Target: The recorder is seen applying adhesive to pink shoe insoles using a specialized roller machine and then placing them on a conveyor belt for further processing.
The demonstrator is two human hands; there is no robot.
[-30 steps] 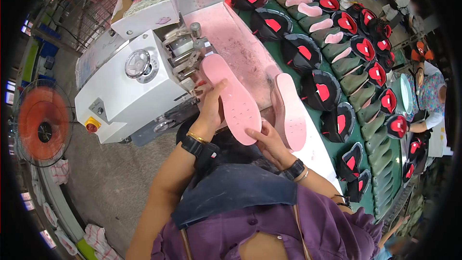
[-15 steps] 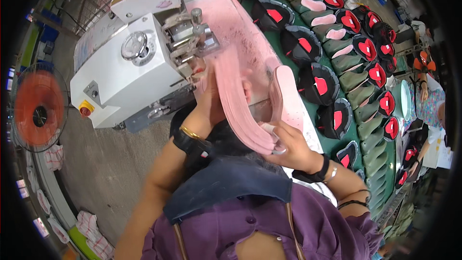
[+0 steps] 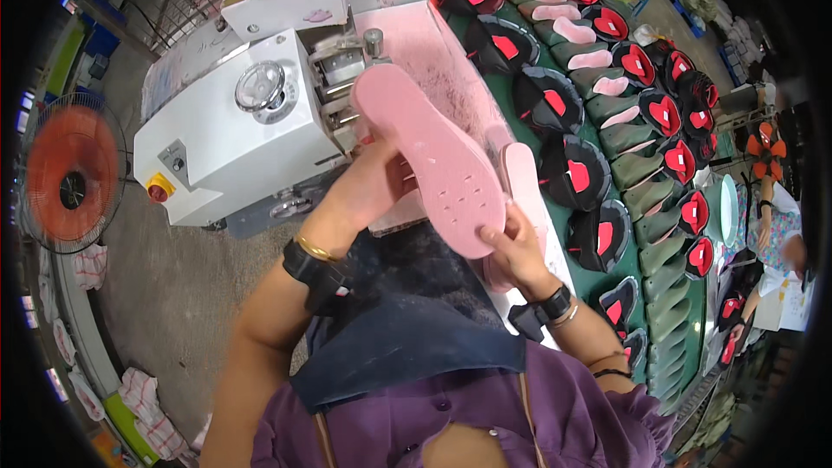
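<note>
A pink insole (image 3: pixel 425 143) faces me flat, with small holes toward its wide end; it looks like the top of a stack whose lower layers are mostly hidden. My left hand (image 3: pixel 368 186) grips the edge near the narrow end, its fingers partly hidden underneath. At the wide end, my right hand (image 3: pixel 520 247) pinches the rim, thumb on top. Just beyond the narrow end are the metal rollers and guides of a white machine (image 3: pixel 234 139). More pink insoles (image 3: pixel 522 173) lie on the bench right of the held ones.
Pink dust covers the bench tray (image 3: pixel 433 61) behind the machine. To the right, a green table (image 3: pixel 589 286) carries rows of black-and-red shoe parts (image 3: pixel 576 173) and green pieces (image 3: pixel 663 269). An orange fan (image 3: pixel 74 173) stands at left. A co-worker's arm (image 3: pixel 765 225) shows at far right.
The pink insoles, bent in a curved stack with layered edges showing, now lie flatter with their top face toward me. My right hand has shifted slightly up at the wide end.
</note>
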